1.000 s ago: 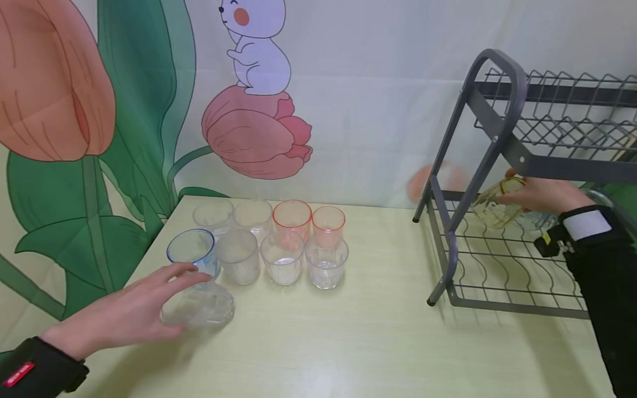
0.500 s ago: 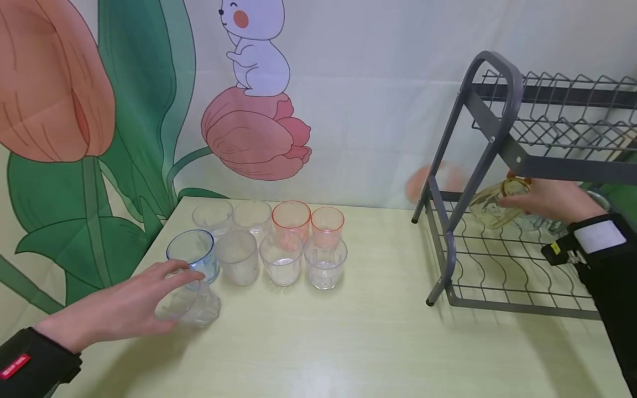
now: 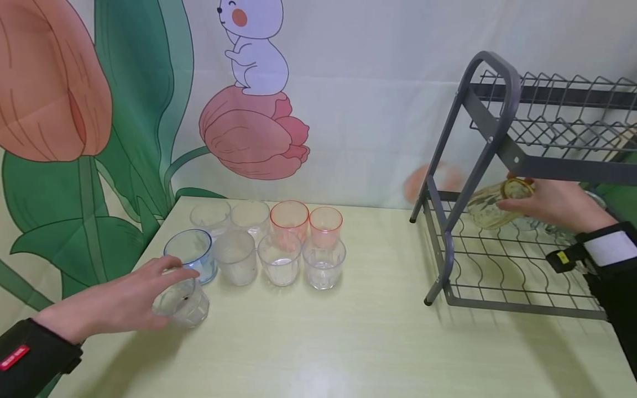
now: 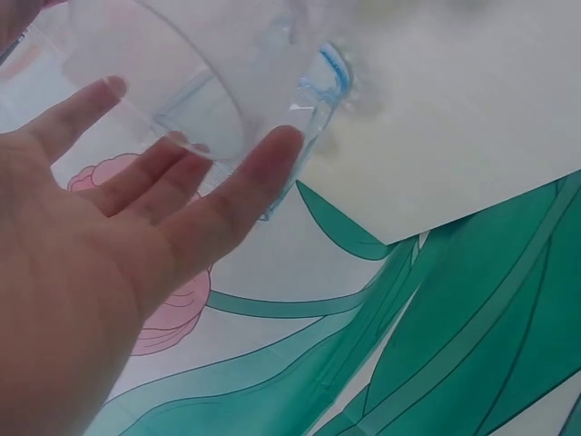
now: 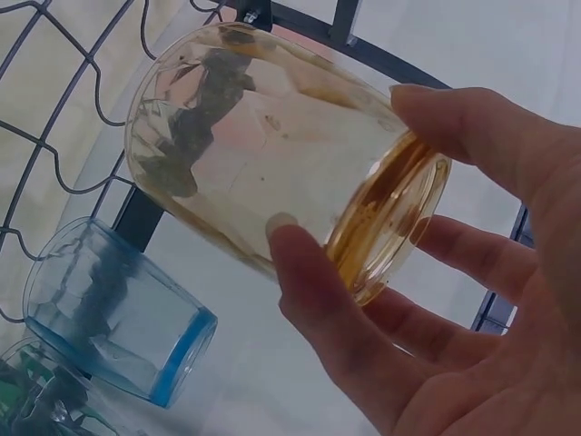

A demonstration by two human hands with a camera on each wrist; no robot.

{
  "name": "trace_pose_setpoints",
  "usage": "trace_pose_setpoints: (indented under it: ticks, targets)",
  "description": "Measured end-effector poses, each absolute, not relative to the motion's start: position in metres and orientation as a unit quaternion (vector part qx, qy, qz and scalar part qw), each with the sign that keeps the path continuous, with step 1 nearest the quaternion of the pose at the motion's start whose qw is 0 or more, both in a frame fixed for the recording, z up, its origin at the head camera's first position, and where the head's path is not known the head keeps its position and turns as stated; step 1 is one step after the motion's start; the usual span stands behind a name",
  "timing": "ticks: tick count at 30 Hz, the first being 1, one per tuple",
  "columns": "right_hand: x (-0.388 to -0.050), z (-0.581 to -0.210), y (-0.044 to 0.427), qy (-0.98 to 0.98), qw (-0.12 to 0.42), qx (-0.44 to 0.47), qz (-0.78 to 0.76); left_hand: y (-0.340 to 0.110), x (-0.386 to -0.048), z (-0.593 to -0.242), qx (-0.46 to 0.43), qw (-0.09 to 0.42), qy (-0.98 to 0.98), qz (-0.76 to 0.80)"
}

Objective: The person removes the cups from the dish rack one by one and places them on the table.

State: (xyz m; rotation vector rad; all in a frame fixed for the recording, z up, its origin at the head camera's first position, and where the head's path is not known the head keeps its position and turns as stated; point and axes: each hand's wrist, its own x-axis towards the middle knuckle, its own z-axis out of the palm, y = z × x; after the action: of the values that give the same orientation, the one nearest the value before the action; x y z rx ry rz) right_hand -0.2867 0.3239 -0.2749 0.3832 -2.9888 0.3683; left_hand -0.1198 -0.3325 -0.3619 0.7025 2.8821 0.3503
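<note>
My left hand [image 3: 124,296] holds a clear glass [image 3: 191,309] at the table's left, thumb and fingers about its rim. In the left wrist view, the fingers of the left hand [image 4: 136,218] are spread along the clear glass [image 4: 227,54]. Over the rack's lower tier my right hand [image 3: 562,202] grips a yellow-tinted glass [image 3: 490,207] near its amber rim. Up close, the right hand [image 5: 490,245] has its thumb and fingers round the tilted yellow glass [image 5: 272,145]. Beside the left hand stands a blue-rimmed glass [image 3: 196,251].
Two rows of glasses stand at the table's back left, among them a red-rimmed glass [image 3: 290,215]. A grey two-tier wire rack [image 3: 527,309] stands at right. A blue glass [image 5: 118,318] leans on its lower tier, with another clear glass [image 5: 45,400] below it.
The clear glass has shifted left with my left hand and turned from lying tilted to more upright. The yellow glass has moved slightly left and tilted further in my right hand.
</note>
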Motion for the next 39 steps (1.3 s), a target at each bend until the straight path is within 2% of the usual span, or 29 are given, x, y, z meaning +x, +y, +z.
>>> trace_pose_setpoints:
  ticks: [11,26,39]
  targets:
    - [-0.266,-0.278,0.331,-0.977,0.11,0.143,0.117,-0.328,-0.124,-0.36,0.224,0.091,0.964,0.111]
    - [-0.227,-0.28,0.331,-0.976,0.121,0.112,0.139,-0.326,-0.12,-0.361,0.255,0.001,0.964,0.078]
    - [-0.202,-0.288,0.33,-0.973,0.142,0.08,0.163,-0.298,-0.119,-0.36,0.264,-0.035,0.949,0.169]
